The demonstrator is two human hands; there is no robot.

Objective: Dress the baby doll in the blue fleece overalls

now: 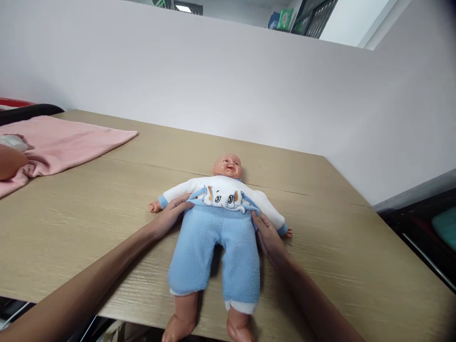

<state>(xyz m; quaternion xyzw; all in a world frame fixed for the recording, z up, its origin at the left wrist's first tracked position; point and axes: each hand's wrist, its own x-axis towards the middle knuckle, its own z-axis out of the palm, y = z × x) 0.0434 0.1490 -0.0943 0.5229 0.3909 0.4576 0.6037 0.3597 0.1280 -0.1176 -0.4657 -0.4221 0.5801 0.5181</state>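
Observation:
A baby doll [228, 166] lies on its back on the wooden table [117, 228], its head at the far side and its bare feet at the near edge. It wears a white long-sleeved top [266, 205] with blue cuffs and an animal face on the chest. Blue fleece pants [195, 247] cover its legs. My left hand [176, 209] is closed on the pants' waistband at the doll's hip on the left. On the opposite hip, my right hand [266, 230] grips the waistband too. Some fingertips of both hands are hidden by the cloth.
A pink cloth [78, 140] lies at the left of the table, with a partly visible skin-coloured object [10, 161] on it. Behind the table stands a white wall [199, 80]. Dark items [416, 232] are beyond the right edge.

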